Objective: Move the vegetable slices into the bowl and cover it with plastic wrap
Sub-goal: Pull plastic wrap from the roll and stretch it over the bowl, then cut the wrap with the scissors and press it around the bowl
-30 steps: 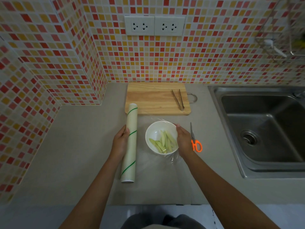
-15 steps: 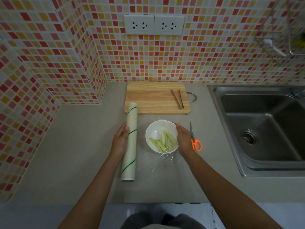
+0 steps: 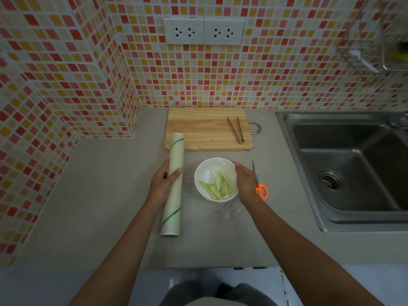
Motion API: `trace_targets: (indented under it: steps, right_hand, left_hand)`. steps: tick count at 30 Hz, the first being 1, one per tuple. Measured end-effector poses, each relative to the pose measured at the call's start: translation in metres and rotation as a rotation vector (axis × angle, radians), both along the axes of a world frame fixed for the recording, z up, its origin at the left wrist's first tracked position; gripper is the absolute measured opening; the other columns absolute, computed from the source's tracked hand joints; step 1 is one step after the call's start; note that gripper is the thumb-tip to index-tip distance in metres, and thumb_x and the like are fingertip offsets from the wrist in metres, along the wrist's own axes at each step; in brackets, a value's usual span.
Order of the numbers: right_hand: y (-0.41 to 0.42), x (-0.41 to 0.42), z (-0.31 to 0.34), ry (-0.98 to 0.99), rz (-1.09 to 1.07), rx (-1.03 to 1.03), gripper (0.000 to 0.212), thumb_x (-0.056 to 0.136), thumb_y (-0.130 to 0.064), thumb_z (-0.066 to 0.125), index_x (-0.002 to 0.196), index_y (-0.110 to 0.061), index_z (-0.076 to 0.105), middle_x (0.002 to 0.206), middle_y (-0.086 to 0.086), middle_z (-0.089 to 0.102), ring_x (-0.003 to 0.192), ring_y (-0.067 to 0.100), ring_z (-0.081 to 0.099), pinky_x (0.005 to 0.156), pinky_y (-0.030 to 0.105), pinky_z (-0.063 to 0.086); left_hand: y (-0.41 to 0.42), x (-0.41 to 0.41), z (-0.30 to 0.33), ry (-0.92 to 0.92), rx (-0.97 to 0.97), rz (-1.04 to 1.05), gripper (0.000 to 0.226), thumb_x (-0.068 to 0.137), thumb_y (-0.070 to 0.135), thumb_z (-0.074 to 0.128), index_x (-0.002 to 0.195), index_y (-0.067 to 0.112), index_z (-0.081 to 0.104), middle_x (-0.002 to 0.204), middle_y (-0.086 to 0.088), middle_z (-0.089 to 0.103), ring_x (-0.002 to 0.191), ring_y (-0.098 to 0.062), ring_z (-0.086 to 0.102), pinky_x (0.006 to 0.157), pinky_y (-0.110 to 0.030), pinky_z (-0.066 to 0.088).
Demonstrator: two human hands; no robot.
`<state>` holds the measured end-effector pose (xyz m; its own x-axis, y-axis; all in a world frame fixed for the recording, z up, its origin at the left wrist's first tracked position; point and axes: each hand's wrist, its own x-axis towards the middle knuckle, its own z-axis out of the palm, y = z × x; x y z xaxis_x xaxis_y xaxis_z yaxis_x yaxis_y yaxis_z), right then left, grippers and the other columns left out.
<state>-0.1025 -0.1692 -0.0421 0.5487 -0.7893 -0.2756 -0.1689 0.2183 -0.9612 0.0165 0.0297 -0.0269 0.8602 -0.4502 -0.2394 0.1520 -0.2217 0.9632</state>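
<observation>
1. Nearest the camera, two bare forearms reach forward over the front edge of a grey counter (image 3: 106,195); below that edge a pale floor and a bit of dark clothing show.
2. The left hand (image 3: 162,184) wraps the roll of plastic wrap (image 3: 173,184), thumb over the top and fingers curled behind it, so its fingers hold the roll. The roll lies on the counter pointing away from the person, pale with thin green stripes, its far end just reaching the cutting board's near left corner.
3. Just right of the roll stands the white bowl (image 3: 208,171) with the pale green vegetable slices (image 3: 218,185) lying inside it. A clear sheet of film (image 3: 229,207) covers the bowl and crumples onto the counter at its near right side.
4. The right hand (image 3: 246,184) rests against the bowl's right rim, fingers narrow and curved along the film-covered edge, pressing on it rather than gripping anything free.
5. Just beside that hand, on its right, lie scissors (image 3: 259,184) with orange handles, blades pointing away.
6. Farther back a wooden cutting board (image 3: 203,129) sits against the wall, with metal tongs (image 3: 236,130) lying on its right part.
7. To the right, a steel sink (image 3: 353,168) is sunk into the counter, its drain visible.
8. Behind everything rises a wall of small red, orange and cream mosaic tiles, carrying a double white socket (image 3: 204,30), with a wire rack (image 3: 375,36) at upper right.
</observation>
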Motion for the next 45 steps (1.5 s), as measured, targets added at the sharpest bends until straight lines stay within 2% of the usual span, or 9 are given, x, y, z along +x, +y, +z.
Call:
trace_targets:
  steps: [5, 9, 14, 18, 21, 23, 27, 29, 45]
  right_hand:
    - [-0.001, 0.000, 0.000, 0.011, 0.001, -0.009, 0.031, 0.099, -0.024, 0.042, 0.101, -0.014, 0.072, 0.087, -0.001, 0.068, 0.074, 0.005, 0.061, 0.057, 0.007, 0.048]
    - [-0.002, 0.000, 0.001, 0.024, 0.006, -0.024, 0.031, 0.098, -0.022, 0.043, 0.102, -0.010, 0.072, 0.092, 0.004, 0.068, 0.077, 0.010, 0.061, 0.061, 0.010, 0.049]
    - [-0.003, -0.002, 0.005, 0.026, 0.022, -0.023, 0.030, 0.099, -0.021, 0.043, 0.101, -0.010, 0.071, 0.083, -0.002, 0.068, 0.067, -0.002, 0.062, 0.052, 0.002, 0.045]
    - [-0.011, -0.004, 0.013, 0.045, 0.032, -0.019, 0.024, 0.093, -0.020, 0.051, 0.087, -0.011, 0.072, 0.073, -0.001, 0.064, 0.067, 0.007, 0.059, 0.060, 0.017, 0.048]
    - [-0.025, -0.011, 0.020, 0.055, -0.019, -0.158, 0.020, 0.091, -0.019, 0.057, 0.083, -0.005, 0.070, 0.078, 0.009, 0.063, 0.076, 0.016, 0.058, 0.074, 0.030, 0.046]
    - [-0.036, -0.021, 0.022, 0.162, -0.045, -0.299, 0.016, 0.087, -0.021, 0.064, 0.083, -0.007, 0.070, 0.081, 0.010, 0.068, 0.078, 0.021, 0.063, 0.076, 0.032, 0.049]
    - [-0.053, -0.050, 0.022, 0.837, 0.138, -0.607, 0.024, 0.078, -0.032, 0.070, 0.088, -0.010, 0.069, 0.094, 0.011, 0.070, 0.090, 0.030, 0.066, 0.070, 0.030, 0.047]
    - [-0.050, -0.060, 0.019, 1.010, 0.271, -0.629, 0.030, 0.078, -0.033, 0.068, 0.095, -0.008, 0.067, 0.102, 0.013, 0.068, 0.095, 0.032, 0.065, 0.072, 0.031, 0.048]
    - [-0.014, -0.083, 0.011, 1.080, 0.259, -0.572, 0.036, 0.080, -0.036, 0.059, 0.094, -0.004, 0.066, 0.097, 0.015, 0.072, 0.091, 0.034, 0.069, 0.081, 0.034, 0.056]
  left_hand:
    - [0.000, 0.003, -0.002, 0.054, 0.023, -0.013, 0.054, 0.094, 0.028, 0.060, 0.145, 0.024, 0.045, 0.137, -0.008, 0.060, 0.116, -0.026, 0.061, 0.100, -0.043, 0.048]
    - [0.002, 0.004, -0.004, 0.078, 0.009, -0.022, 0.044, 0.096, 0.026, 0.056, 0.140, 0.024, 0.051, 0.130, -0.010, 0.064, 0.104, -0.023, 0.063, 0.090, -0.040, 0.049]
    - [-0.001, 0.004, -0.005, 0.080, -0.001, -0.015, 0.042, 0.096, 0.028, 0.055, 0.137, 0.024, 0.053, 0.125, -0.008, 0.065, 0.099, -0.019, 0.060, 0.087, -0.037, 0.048]
    - [-0.005, 0.004, -0.007, 0.089, 0.009, -0.002, 0.046, 0.095, 0.030, 0.056, 0.140, 0.024, 0.049, 0.131, -0.014, 0.062, 0.102, -0.026, 0.062, 0.094, -0.046, 0.050]
    - [-0.006, 0.001, -0.008, 0.078, -0.006, 0.018, 0.043, 0.094, 0.030, 0.057, 0.136, 0.025, 0.052, 0.126, -0.014, 0.064, 0.092, -0.021, 0.062, 0.082, -0.040, 0.051]
    - [-0.006, 0.000, -0.009, 0.086, -0.012, 0.029, 0.043, 0.094, 0.029, 0.057, 0.137, 0.024, 0.051, 0.124, -0.013, 0.064, 0.090, -0.022, 0.062, 0.079, -0.038, 0.052]
    - [-0.006, 0.000, -0.010, 0.079, -0.005, 0.053, 0.047, 0.094, 0.029, 0.058, 0.140, 0.023, 0.049, 0.127, -0.011, 0.063, 0.095, -0.021, 0.062, 0.082, -0.036, 0.051]
    - [-0.006, 0.000, -0.010, 0.075, 0.002, 0.061, 0.049, 0.094, 0.030, 0.058, 0.142, 0.023, 0.047, 0.129, -0.011, 0.062, 0.098, -0.023, 0.063, 0.087, -0.040, 0.052]
    - [-0.005, -0.003, -0.006, 0.071, 0.077, 0.073, 0.060, 0.093, 0.033, 0.059, 0.148, 0.020, 0.037, 0.142, -0.009, 0.053, 0.116, -0.029, 0.060, 0.099, -0.044, 0.051]
